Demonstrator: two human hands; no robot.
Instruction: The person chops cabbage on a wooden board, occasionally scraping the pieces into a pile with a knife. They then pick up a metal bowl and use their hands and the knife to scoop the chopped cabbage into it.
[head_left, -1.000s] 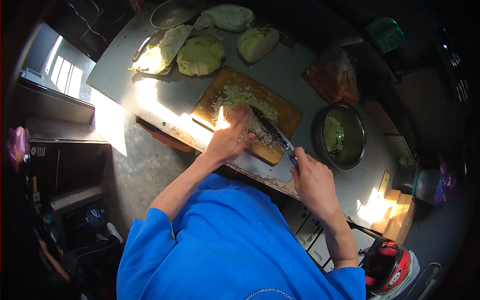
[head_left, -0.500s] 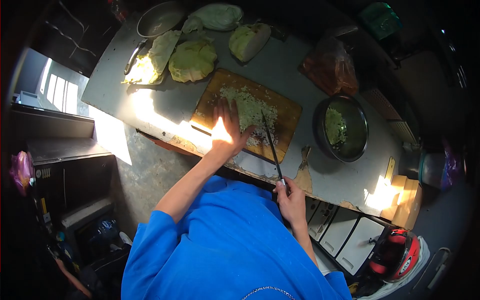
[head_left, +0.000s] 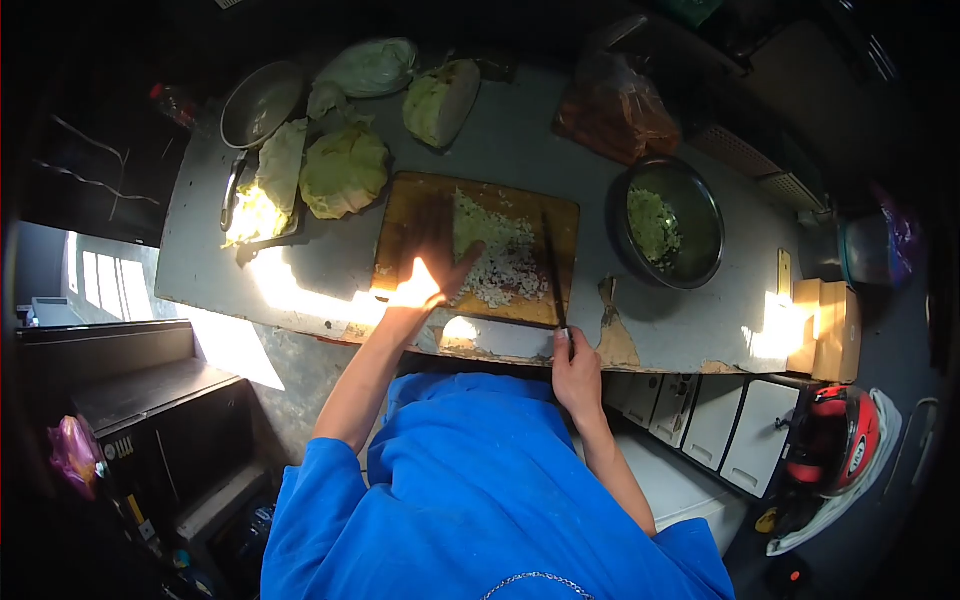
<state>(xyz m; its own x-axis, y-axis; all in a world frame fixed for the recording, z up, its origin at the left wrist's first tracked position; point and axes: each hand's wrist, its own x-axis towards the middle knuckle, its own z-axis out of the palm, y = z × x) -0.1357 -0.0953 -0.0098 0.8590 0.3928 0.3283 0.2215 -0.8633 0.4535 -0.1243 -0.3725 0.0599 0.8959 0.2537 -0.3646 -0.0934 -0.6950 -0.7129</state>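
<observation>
Chopped cabbage [head_left: 497, 250] is spread over a wooden cutting board [head_left: 400, 215]. My left hand [head_left: 428, 265] lies on the left part of the board with its fingers spread, thumb beside the cabbage pile. At the board's lower right edge, my right hand [head_left: 577, 370] is wrapped round the handle of a long knife [head_left: 553, 268]. The blade points away from me over the right part of the board, right of the pile. A metal bowl [head_left: 705, 240] holding chopped cabbage stands to the right of the board.
Behind the board are a cut cabbage [head_left: 440, 103], a leafy cabbage piece [head_left: 343, 172] and a wrapped cabbage [head_left: 368, 67]. An empty-looking pan [head_left: 262, 105] stands back left, a bag of orange-brown items [head_left: 617, 108] back right. Cardboard boxes [head_left: 825, 330] sit at the right end.
The view has turned. My left hand has shifted left off the cabbage pile. The knife blade now sits at the pile's right side rather than over it.
</observation>
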